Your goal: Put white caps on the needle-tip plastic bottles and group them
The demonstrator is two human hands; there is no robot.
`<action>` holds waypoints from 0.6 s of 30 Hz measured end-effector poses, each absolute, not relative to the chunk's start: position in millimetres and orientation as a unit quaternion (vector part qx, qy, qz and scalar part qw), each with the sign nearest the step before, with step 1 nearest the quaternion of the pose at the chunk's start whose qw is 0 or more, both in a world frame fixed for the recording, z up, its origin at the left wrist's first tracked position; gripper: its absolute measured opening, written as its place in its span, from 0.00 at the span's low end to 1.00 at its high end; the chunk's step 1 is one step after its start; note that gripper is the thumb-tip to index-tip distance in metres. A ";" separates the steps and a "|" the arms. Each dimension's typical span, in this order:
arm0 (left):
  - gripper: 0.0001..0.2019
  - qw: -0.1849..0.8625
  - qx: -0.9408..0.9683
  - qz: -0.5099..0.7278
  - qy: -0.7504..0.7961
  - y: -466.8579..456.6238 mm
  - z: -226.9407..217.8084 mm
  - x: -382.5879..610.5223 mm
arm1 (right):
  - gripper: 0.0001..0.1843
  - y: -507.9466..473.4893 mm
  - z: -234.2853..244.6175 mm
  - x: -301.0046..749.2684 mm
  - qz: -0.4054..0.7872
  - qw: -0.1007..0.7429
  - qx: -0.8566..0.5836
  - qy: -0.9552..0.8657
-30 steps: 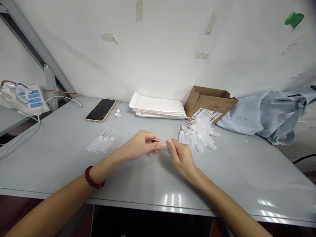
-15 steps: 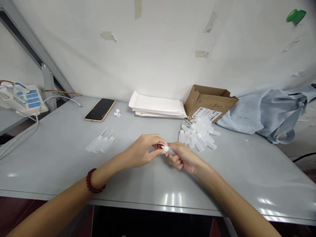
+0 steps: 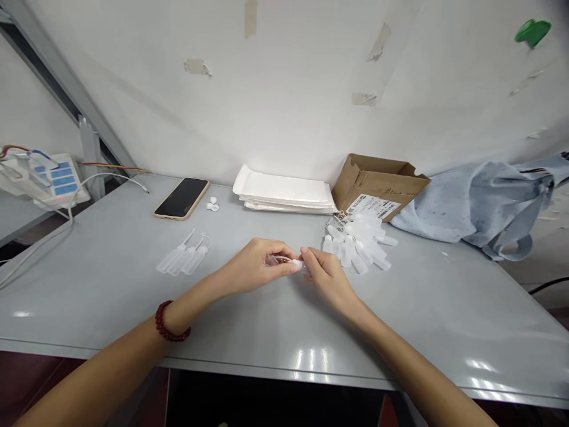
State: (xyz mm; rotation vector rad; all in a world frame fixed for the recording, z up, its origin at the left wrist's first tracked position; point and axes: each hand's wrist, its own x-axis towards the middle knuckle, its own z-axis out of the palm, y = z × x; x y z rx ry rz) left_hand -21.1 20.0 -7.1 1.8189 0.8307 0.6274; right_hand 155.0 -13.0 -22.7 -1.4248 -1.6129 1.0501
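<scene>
Above table, left hand, right hand pinch clear bottle (right one uncurled since).

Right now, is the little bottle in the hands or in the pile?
In the hands: the left hand and the right hand pinch the little bottle between their fingertips, apart from the pile.

On our grey table we see a phone lying flat at the back left, small white caps just beside it, a stack of white trays by the wall, an open cardboard box, and crumpled blue cloth further right.
</scene>
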 end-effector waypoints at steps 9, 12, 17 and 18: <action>0.13 0.547 0.704 0.246 0.379 20.7 -2.0 -22.1 | 0.12 -19.3 -23.9 156.9 0.170 0.356 -0.518 -0.759; 0.13 0.561 0.697 0.250 0.371 20.1 -1.8 -20.5 | 0.14 -18.0 -23.5 156.6 0.169 0.352 -0.532 -0.751; 0.12 0.548 0.701 0.248 0.383 14.0 -3.8 -15.9 | 0.22 -14.9 -19.0 153.0 0.391 0.381 -0.557 -0.626; 0.11 0.544 0.705 0.251 0.379 12.9 -4.5 -15.4 | 0.22 -14.7 -18.0 152.0 0.468 0.371 -0.556 -0.578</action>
